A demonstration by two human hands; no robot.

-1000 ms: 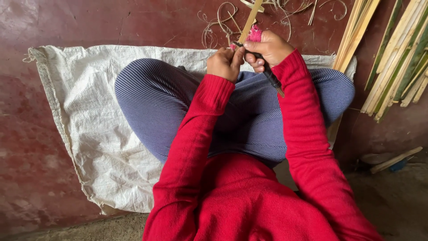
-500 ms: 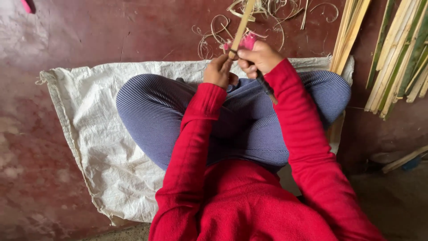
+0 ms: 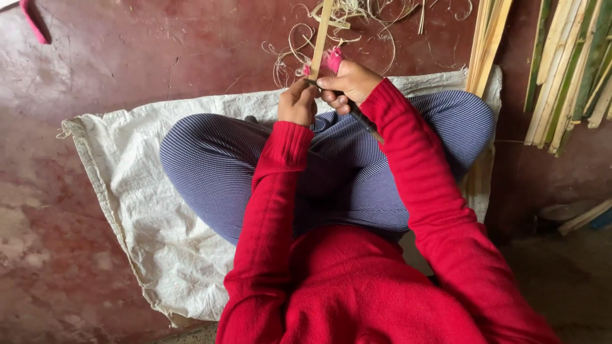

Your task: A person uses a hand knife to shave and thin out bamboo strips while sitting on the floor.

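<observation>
Red-brown floor carries one white sack point(image 3: 146, 210) under you. Your left hand point(image 3: 297, 104) is clenched round one bamboo strip point(image 3: 321, 35) standing upright; your right hand point(image 3: 347, 83) is fisted round one dark-handled knife point(image 3: 357, 118) against it.

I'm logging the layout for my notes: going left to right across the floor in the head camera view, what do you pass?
Pink object → white woven sack → left hand → bamboo strip → right hand → pale bamboo slats → green and yellow bamboo pile.

red floor point(image 3: 95, 83), white sack point(image 3: 146, 210), bamboo strips point(image 3: 567, 70)
</observation>
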